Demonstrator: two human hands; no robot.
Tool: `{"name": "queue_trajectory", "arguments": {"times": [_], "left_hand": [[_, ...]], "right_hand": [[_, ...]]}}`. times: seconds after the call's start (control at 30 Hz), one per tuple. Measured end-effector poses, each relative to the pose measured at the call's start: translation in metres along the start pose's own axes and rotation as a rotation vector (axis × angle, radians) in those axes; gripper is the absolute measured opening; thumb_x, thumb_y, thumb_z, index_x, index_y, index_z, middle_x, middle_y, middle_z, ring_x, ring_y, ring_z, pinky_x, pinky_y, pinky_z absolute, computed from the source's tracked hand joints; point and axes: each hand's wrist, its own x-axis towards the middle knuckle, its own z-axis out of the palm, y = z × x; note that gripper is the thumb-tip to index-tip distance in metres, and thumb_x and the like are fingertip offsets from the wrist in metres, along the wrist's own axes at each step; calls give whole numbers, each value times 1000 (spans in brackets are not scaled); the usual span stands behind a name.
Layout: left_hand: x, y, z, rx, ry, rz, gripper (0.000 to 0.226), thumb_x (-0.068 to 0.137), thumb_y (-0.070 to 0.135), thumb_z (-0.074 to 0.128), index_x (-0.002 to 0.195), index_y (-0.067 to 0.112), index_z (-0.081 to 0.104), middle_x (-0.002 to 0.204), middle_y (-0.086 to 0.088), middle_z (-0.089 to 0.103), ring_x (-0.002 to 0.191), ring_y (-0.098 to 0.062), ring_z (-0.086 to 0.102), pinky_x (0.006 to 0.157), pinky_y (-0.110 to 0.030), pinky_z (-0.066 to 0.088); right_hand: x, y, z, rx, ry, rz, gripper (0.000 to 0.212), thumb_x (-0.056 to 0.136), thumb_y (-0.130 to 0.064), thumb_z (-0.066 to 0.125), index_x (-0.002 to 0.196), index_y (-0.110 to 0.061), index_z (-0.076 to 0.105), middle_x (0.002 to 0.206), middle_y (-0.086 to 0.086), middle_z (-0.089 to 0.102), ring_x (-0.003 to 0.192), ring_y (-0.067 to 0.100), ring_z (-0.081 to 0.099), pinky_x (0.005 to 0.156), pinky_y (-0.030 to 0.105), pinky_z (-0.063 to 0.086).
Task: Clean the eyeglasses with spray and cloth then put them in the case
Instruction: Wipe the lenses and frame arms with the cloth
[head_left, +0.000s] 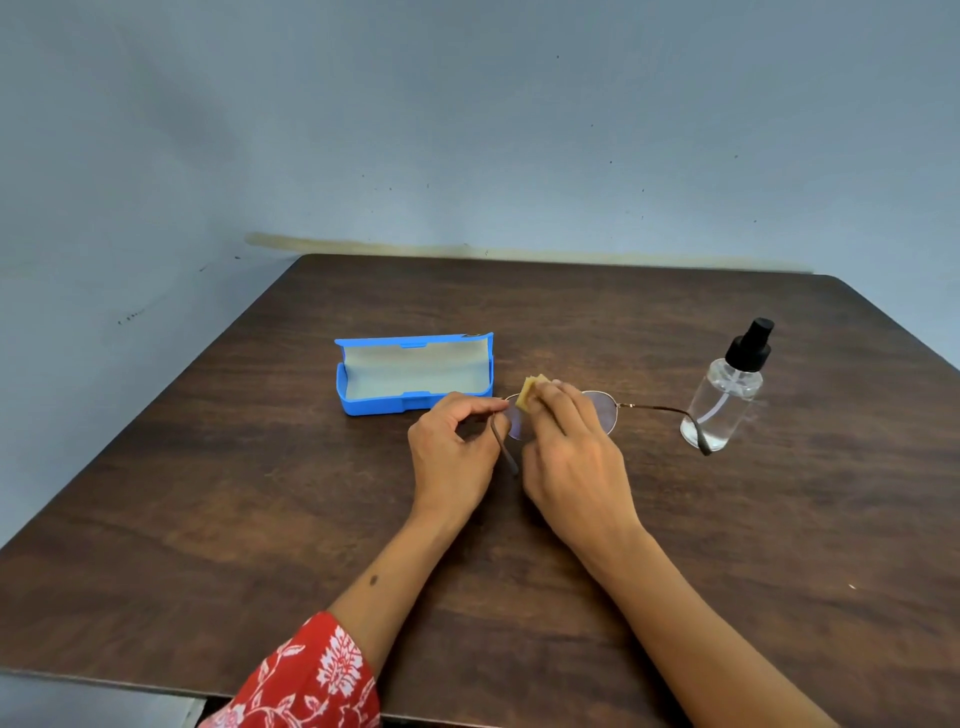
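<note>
The thin metal-framed eyeglasses (605, 410) are held over the middle of the wooden table (260, 519), arms unfolded. My left hand (454, 452) pinches the frame at its left hinge, and the left arm hangs down below my fingers. My right hand (566, 447) presses a small yellow cloth (531, 393) against the left lens, which is mostly hidden by the cloth and fingers. The right arm of the glasses stretches toward a clear spray bottle (724, 395) with a black pump top, standing at the right. An open blue case (413, 379) with a pale lining lies just left of the glasses.
A blue-grey wall stands right behind the table's far edge. The table's left edge runs diagonally toward me, and its near edge is at the bottom of the view. A red patterned sleeve (311, 680) covers my left forearm.
</note>
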Motion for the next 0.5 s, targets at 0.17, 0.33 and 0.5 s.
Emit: {"name": "queue_trajectory", "arguments": {"times": [0.17, 0.33, 0.5], "left_hand": [[1, -2, -1, 5, 12, -8, 13, 76, 11, 73, 86, 19, 74, 83, 8, 70, 82, -1, 65, 77, -16, 51], [0, 0, 0, 7, 3, -8, 14, 76, 8, 72, 87, 17, 74, 82, 8, 70, 80, 0, 64, 74, -11, 48], [1, -2, -1, 2, 14, -7, 12, 76, 11, 73, 85, 19, 74, 82, 8, 70, 81, -2, 64, 76, -14, 49]], "right_hand": [[-9, -5, -1, 51, -6, -77, 40, 72, -10, 37, 96, -1, 69, 98, 9, 67, 95, 24, 61, 88, 26, 43], [0, 0, -1, 37, 5, 6, 44, 75, -9, 36, 105, 4, 65, 106, 15, 65, 104, 28, 59, 91, 31, 49], [-8, -5, -5, 38, -28, -58, 44, 73, -12, 35, 99, -1, 69, 99, 9, 67, 95, 24, 63, 78, 27, 54]]}}
